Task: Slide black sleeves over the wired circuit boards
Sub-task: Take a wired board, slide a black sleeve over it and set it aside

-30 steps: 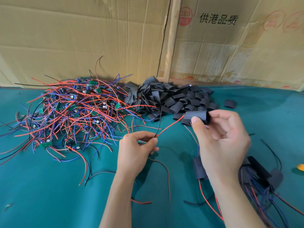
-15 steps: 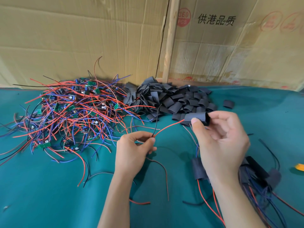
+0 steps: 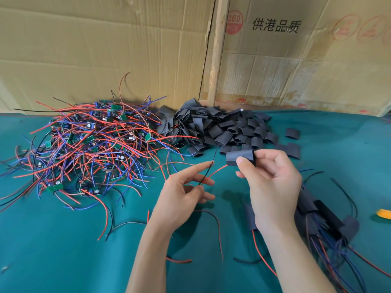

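Observation:
My right hand (image 3: 273,187) pinches a black sleeve (image 3: 239,158) between thumb and fingers, holding it above the green cloth. A red wire (image 3: 215,172) comes out of the sleeve's left end and runs down to my left hand (image 3: 182,197). That hand pinches the red wire and a black wire (image 3: 212,159) near its thumb, with the index finger stretched out. The board on these wires is hidden. A tangled heap of wired circuit boards (image 3: 88,149) lies at the left. Beside it, at the centre back, is a pile of loose black sleeves (image 3: 215,127).
Several sleeved boards (image 3: 317,214) with trailing wires lie at the right, one more sleeved board (image 3: 250,216) under my right wrist. A yellow object (image 3: 384,213) sits at the right edge. Cardboard sheets (image 3: 105,49) wall off the back. Stray wire offcuts (image 3: 127,225) lie in front.
My left hand's fingers have spread and its index finger has straightened. The stretch of red wire between my left hand and the sleeve has grown shorter.

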A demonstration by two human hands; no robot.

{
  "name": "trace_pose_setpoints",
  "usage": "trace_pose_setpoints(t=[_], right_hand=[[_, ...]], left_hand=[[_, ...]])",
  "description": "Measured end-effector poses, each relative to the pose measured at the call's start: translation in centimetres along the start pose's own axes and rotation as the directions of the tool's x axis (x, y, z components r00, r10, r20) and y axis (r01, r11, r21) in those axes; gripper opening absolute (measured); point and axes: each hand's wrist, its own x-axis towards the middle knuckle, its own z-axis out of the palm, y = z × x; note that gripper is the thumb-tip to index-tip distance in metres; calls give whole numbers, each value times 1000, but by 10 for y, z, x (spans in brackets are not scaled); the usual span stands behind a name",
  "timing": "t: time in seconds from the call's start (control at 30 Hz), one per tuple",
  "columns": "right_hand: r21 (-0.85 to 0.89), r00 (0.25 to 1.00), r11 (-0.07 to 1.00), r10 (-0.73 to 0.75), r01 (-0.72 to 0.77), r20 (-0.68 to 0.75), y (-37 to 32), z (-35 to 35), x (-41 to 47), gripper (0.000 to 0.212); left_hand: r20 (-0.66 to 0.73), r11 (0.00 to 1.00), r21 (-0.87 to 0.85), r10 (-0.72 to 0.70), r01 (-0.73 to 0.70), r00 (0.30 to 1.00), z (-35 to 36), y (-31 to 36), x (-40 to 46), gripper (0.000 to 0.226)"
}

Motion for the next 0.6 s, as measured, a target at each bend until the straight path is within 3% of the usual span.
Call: trace_pose_setpoints(t=[0.27, 0.6], right_hand=[[300, 983, 947, 149, -112, -103, 2, -1, 5, 16], [427, 968, 878, 250, -216, -26, -5, -7, 10, 15]], left_hand=[[67, 994, -99, -44, 50, 997, 3, 3, -2, 58], [54, 982, -168, -73, 81, 996, 2, 5, -2, 51]])
